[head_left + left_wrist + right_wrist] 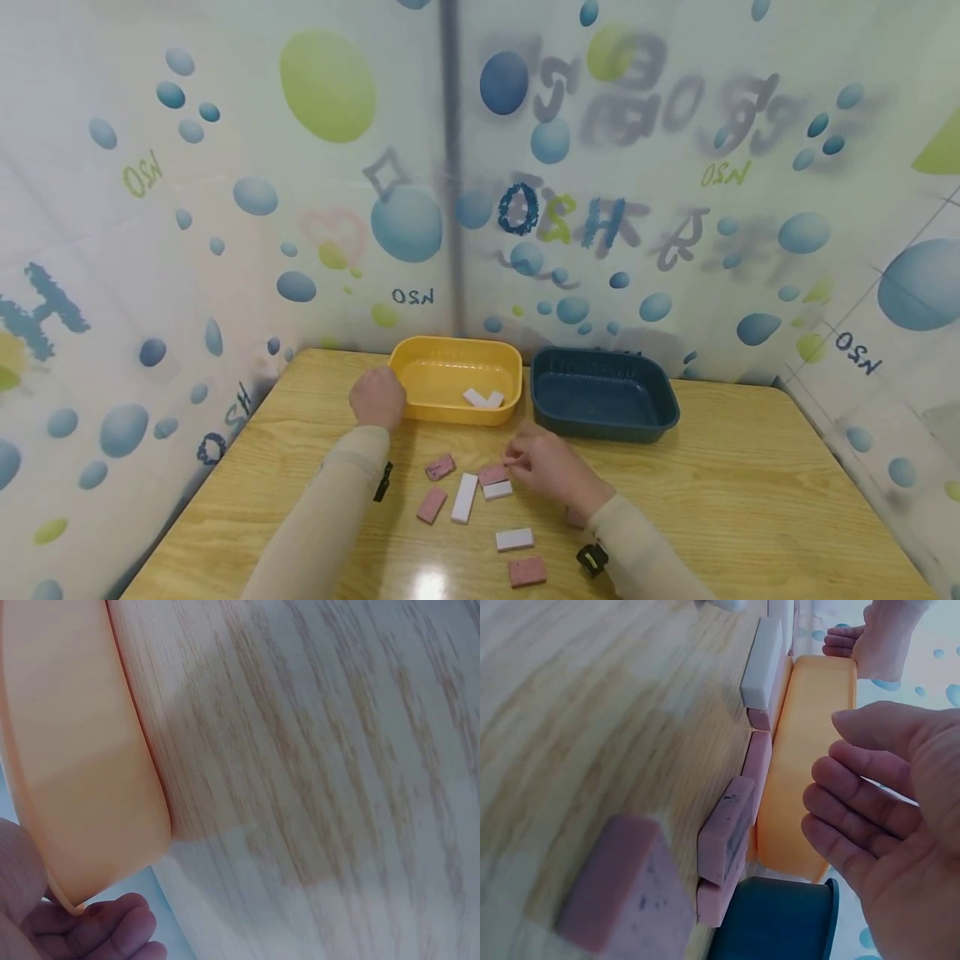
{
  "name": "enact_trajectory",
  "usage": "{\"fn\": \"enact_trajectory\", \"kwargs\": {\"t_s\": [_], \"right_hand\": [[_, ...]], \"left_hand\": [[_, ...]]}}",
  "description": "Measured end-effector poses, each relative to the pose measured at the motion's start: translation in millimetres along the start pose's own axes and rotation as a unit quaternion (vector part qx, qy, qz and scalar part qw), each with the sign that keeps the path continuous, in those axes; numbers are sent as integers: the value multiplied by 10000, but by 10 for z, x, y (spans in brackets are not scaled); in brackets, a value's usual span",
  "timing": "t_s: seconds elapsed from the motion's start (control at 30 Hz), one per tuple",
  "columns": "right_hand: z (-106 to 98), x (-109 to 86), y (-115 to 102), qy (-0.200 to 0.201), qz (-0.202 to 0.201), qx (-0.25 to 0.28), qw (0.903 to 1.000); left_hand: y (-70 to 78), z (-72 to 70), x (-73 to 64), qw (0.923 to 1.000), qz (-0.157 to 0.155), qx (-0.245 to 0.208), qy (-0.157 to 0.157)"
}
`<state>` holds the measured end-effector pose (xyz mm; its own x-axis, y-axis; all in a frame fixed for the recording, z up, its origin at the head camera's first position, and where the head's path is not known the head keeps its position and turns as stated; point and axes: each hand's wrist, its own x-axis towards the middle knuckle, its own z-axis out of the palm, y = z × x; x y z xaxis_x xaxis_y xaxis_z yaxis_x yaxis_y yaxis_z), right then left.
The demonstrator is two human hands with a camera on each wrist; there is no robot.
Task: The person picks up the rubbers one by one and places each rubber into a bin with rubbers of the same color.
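At the yellow bin's [457, 414] left end, my left hand [377, 398] grips the rim. The left wrist view shows the thumb on one side of the rim and curled fingers [124, 924] on the other. My right hand [555, 467] hovers over the table just in front of the bins. Its fingers are loosely bent in the right wrist view, with nothing between thumb and fingertips [821, 771]. Beside it in the head view, a pink block [491, 475] overlaps a white block [498, 491]. Two small white blocks [474, 397] lie in the yellow bin.
A dark blue bin [604, 432] stands right of the yellow one. Several more pink and white blocks lie on the wooden table [720, 492], among them a long white block [464, 498] and a pink block [527, 572] near the front. Patterned curtains [465, 167] surround the table.
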<state>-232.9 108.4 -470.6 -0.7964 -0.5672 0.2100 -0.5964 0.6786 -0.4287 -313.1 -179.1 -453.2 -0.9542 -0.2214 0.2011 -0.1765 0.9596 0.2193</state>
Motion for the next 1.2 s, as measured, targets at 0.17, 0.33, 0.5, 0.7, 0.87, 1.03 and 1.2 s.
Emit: {"fn": "enact_trajectory", "kwargs": {"t_s": [0.17,0.33,0.5,0.7,0.87,1.03,1.2], "right_hand": [[16,-39,-4,-324,-117,-79,9994],[36,-85,-31,-375,-393,-389,9978],[51,-113,-59,-462,-532,-753,9947],[57,-128,-98,-494,-646,-924,9924],[84,-135,-105,-471,-712,-1093,9903],[96,-146,-100,-443,-767,-1199,9888],[104,-153,-98,-353,-837,-1238,9881]], "left_hand": [[4,6,4,10000,-44,-20,-3],[-1,8,5,10000,-41,-88,13],[-9,18,7,9999,-11,-102,50],[-8,37,13,9999,-27,-81,116],[-1,42,14,9997,-76,-150,151],[-3,33,16,9998,-104,-133,88],[-4,27,13,9997,-105,-169,109]]}}
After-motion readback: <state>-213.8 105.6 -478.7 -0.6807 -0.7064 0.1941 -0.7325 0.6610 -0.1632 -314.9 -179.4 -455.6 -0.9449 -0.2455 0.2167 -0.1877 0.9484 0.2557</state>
